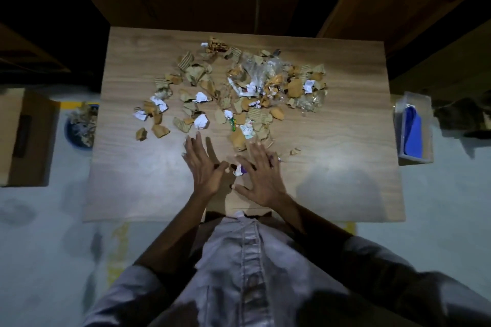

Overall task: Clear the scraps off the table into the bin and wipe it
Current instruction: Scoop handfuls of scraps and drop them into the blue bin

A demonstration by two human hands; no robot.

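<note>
"Looking down at the wooden table (332,167), where are the hands?"

"Both are near the front edge, side by side and apart. The left hand (203,167) is flat, palm down, with its fingers straight and spread. The right hand (261,180) is also wide open with its fingers fanned, and neither holds anything."

"Is anything under them?"

"A purple-and-white wrapper (239,169) peeks out between the right thumb and forefinger. I cannot tell whether the palm presses on it."

"And the scraps (239,87)?"

"They are scattered across the middle and far half of the table, just beyond the fingertips. There are torn cardboard pieces (295,87), crumpled white paper (200,97), clear plastic film (255,69) and a small green wrapper (233,125). The nearest bits lie just beside the right fingers."

"Where is the bin?"

"A blue bin (68,135) stands on the floor by the table's left edge, with scraps inside. A cardboard box (26,138) sits further left."

"And on the right?"

"A clear container (425,125) stands on the floor just off that edge, with a blue cloth (413,133) in it."
</note>
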